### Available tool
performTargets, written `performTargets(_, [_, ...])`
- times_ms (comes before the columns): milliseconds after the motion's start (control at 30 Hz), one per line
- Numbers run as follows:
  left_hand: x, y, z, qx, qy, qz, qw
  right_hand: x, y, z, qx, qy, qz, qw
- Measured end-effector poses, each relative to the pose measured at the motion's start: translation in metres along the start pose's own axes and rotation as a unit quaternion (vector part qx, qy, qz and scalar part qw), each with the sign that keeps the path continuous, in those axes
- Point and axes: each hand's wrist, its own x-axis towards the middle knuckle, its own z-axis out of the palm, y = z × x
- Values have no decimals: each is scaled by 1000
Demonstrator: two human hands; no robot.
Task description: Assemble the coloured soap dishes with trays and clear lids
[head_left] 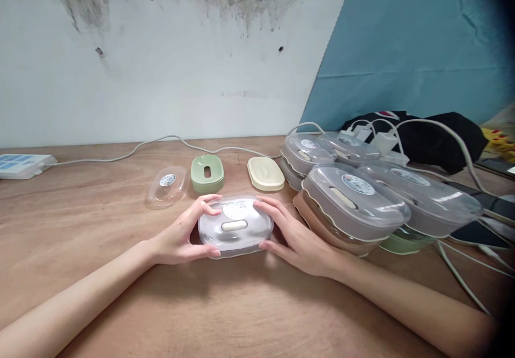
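Observation:
Between my two hands a grey plastic box with a clear lid (249, 234) rests on the wooden table. Its lid carries a round white sticker and a cream oval piece. My left hand (189, 229) grips the left end, thumb at the front edge and fingers over the top. At the right end my right hand (293, 234) holds it the same way. Just behind are a green box with an oval slot (207, 173) and a cream flat lid-like piece (265, 173). A loose clear lid (167, 186) with a sticker lies to the left.
Stacked lidded boxes (356, 202) fill the right side, close to my right forearm. White plugs and cables (384, 142) lie behind them, with a black bag (442, 132). A thin cable (161, 139) runs along the wall to a white power strip (26, 166).

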Motion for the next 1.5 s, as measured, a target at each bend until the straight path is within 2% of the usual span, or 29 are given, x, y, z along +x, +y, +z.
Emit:
performTargets(167, [-1, 0, 0, 4, 4, 5, 1000, 1, -1, -1, 7, 6, -8, 1000])
performTargets(433, [-3, 3, -1, -2, -38, -2, 999, 1, -1, 2, -20, 5, -8, 1000])
performTargets(533, [-2, 5, -3, 12, -61, -3, 998, -1, -3, 2, -53, 20, -44, 997])
performTargets(633, [3, 4, -7, 105, -99, -6, 989, -6, -5, -1, -119, 57, -101, 986])
performTargets(767, [28, -3, -21, 256, -130, 15, 958, -11, -11, -3, -184, 118, -139, 966])
performTargets(900, [77, -9, -28, 294, -164, -8, 942, -10, -17, 1, -172, 79, -163, 968])
performTargets(1033, [133, -16, -13, 295, -160, -26, 941, -9, -21, 3, -191, 71, -157, 966])
performTargets(1133, [162, -24, 2, 313, -171, -35, 933, -9, -21, 3, -208, 84, -152, 963])
performTargets(1233, [173, -32, 10, 333, -180, -31, 925, -9, -21, 2, -218, 96, -147, 960])
performTargets(1367, [169, -37, 11, 330, -172, -19, 928, -9, -21, 4, -221, 107, -143, 959])
performTargets(1500, [156, -45, 2, 302, -101, -12, 948, -8, -18, 6, -228, 114, -142, 957])
